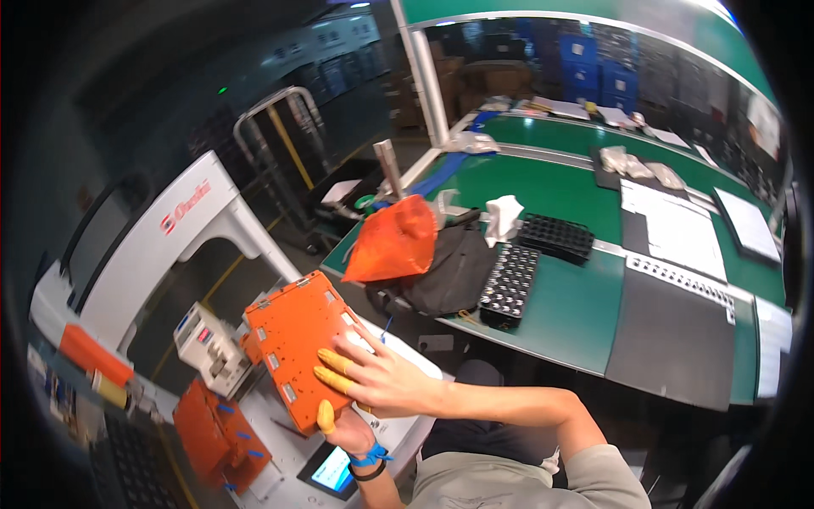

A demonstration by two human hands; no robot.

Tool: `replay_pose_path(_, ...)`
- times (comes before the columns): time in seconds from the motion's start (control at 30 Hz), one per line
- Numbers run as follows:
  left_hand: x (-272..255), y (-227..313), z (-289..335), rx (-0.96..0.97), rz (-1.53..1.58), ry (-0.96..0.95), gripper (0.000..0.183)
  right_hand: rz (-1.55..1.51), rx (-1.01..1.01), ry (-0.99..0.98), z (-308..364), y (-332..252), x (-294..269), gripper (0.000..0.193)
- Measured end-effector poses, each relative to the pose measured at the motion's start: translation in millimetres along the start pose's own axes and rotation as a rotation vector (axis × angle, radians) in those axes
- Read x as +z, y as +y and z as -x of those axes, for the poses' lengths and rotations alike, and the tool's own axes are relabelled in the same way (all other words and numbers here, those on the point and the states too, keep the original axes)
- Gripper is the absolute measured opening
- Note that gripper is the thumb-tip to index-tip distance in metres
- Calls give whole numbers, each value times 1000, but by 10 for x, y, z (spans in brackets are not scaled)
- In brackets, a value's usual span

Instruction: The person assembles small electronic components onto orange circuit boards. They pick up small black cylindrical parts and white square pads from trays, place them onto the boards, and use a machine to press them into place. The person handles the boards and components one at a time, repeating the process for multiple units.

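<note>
An orange fixture plate (309,339), flat and studded with small dark holes and metal inserts, is tilted up over the white machine. My left hand (348,430) grips its lower edge, a yellow finger cot on the thumb and a blue band at the wrist; most of its fingers are hidden behind the plate. Across the plate's right side lies my right hand (379,382), fingers stretched out and two in yellow cots. A second orange fixture (212,433) with blue tabs rests on the machine to the left.
The white machine (161,229) arches at the left, with a small lit screen (332,472) near my left wrist. On the green bench (560,314) lie a dark bag (449,267), an orange bag (394,240), black trays of small parts (509,284) and papers (678,229).
</note>
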State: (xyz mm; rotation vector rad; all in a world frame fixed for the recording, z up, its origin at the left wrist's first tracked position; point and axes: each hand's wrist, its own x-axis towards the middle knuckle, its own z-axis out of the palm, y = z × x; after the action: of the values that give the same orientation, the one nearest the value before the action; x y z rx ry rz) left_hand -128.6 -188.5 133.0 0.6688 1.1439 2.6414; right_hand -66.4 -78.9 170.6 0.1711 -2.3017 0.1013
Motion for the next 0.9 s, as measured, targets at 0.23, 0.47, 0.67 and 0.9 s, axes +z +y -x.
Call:
replay_pose_path(0.23, 83, -754, 604, 13, 152, -574, 62, 358, 320, 250, 855, -121, -1090, 49)
replay_pose_path(0.47, 709, -1437, 1606, -490, 154, -1065, 59, 749, 848, 374, 1931, -560, -1631, 51)
replay_pose_path(0.67, 1218, -1464, 1965, -1040, 416, -735, 48, 786, 1090, 299, 2429, -622, -1576, 58)
replay_pose_path(0.9, 1193, -1894, 1849, -1160, 336, -642, 61, 658, 1067, 59, 2556, -252, -1533, 64)
